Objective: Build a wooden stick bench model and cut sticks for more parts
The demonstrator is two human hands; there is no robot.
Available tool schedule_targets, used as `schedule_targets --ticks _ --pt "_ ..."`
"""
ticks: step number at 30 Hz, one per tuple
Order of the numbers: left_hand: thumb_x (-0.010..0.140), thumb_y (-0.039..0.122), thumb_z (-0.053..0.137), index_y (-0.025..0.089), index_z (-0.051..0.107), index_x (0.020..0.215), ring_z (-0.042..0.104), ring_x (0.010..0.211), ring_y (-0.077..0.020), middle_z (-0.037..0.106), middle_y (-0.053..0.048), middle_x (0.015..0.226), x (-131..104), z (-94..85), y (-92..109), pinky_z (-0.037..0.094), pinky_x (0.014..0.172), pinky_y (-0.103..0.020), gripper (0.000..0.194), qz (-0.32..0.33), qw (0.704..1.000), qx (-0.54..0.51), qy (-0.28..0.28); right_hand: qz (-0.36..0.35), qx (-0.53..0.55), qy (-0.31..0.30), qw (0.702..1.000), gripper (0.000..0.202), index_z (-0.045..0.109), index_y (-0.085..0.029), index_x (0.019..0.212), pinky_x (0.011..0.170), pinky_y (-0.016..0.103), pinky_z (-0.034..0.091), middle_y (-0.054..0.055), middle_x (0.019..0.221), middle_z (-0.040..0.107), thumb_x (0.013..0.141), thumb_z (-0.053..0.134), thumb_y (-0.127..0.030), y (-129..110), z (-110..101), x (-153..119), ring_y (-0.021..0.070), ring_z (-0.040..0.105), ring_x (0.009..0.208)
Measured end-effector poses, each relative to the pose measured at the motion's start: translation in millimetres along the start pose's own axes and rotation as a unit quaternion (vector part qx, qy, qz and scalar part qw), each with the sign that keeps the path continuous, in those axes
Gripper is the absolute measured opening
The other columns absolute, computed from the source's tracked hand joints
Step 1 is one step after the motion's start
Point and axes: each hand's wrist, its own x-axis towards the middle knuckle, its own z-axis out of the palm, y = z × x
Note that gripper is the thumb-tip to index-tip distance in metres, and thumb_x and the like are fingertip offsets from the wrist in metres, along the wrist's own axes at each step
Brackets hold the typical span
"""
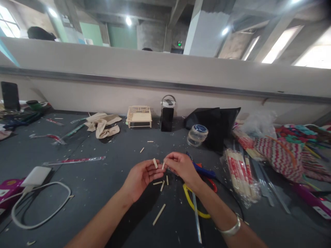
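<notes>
My left hand (142,177) is turned palm up, with a short wooden stick piece (155,163) held between its thumb and fingers. My right hand (182,167) pinches another short wooden stick piece (163,165) close to the left fingertips. Below the hands, several cut stick pieces (162,186) lie on the dark table (108,193), and a longer stick (159,214) rests nearer to me. Beside my right hand is a blue tool (204,171) with a black cable, partly hidden by the hand. A yellow loop-shaped handle (190,203) shows under the right forearm.
A miniature wooden bench (139,117) stands at the back beside an upright phone (167,119). To the right are a clear jar (197,135), a black bag (217,124) and a plastic pack of sticks (241,175). A white charger (37,177) with its cable lies left.
</notes>
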Motion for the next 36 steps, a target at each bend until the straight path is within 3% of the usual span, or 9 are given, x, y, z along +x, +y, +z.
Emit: schedule_targets --ticks 4,11,29,33,36 --pt "0.079 0.017 0.055 0.005 0.068 0.088 0.068 0.084 -0.0242 0.071 -0.018 0.09 -4 3.5 -2 0.052 0.083 -0.035 0.02 -0.029 0.998 0.041 -0.038 -0.03 -0.003 -0.004 1.0 0.013 0.065 -0.017 0.068 0.059 0.023 0.043 -0.001 0.063 0.064 0.071 0.061 -0.029 1 1 -1 0.0116 0.055 0.06" --pt "0.075 0.014 0.054 0.005 0.069 0.085 0.067 0.081 -0.0229 0.071 -0.018 0.087 -7 2.4 -3 0.052 0.081 -0.035 0.02 -0.033 0.993 0.097 -0.061 -0.053 -0.093 -0.02 0.994 0.01 0.067 -0.017 0.068 0.058 0.022 0.042 -0.001 0.064 0.066 0.072 0.061 -0.024 1 1 -2 0.0115 0.055 0.06" --pt "0.075 0.015 0.061 0.007 0.069 0.081 0.068 0.074 -0.0216 0.07 -0.016 0.083 -5 0.2 -6 0.053 0.074 -0.034 0.014 -0.033 0.992 0.114 -0.051 -0.07 -0.142 -0.027 0.987 0.013 0.063 -0.016 0.066 0.055 0.021 0.04 -0.002 0.061 0.062 0.074 0.063 -0.026 2 -1 -2 0.0099 0.051 0.056" --pt "0.075 0.014 0.059 0.007 0.069 0.085 0.068 0.076 -0.0213 0.071 -0.015 0.084 -4 -1.6 -5 0.053 0.075 -0.033 0.016 -0.044 0.993 0.094 -0.052 -0.112 -0.148 -0.032 0.982 0.011 0.065 -0.018 0.081 0.06 0.022 0.043 -0.001 0.072 0.063 0.077 0.063 -0.028 -2 -8 -4 0.0113 0.054 0.064" --pt "0.075 0.013 0.059 0.008 0.069 0.086 0.067 0.071 -0.0186 0.071 -0.012 0.08 -4 -1.8 -3 0.054 0.072 -0.031 0.016 -0.046 0.995 0.076 -0.041 -0.186 -0.191 -0.079 0.961 0.04 0.059 -0.022 0.109 0.076 0.027 0.046 0.003 0.099 0.062 0.071 0.071 -0.029 -4 -12 -7 0.016 0.057 0.086"
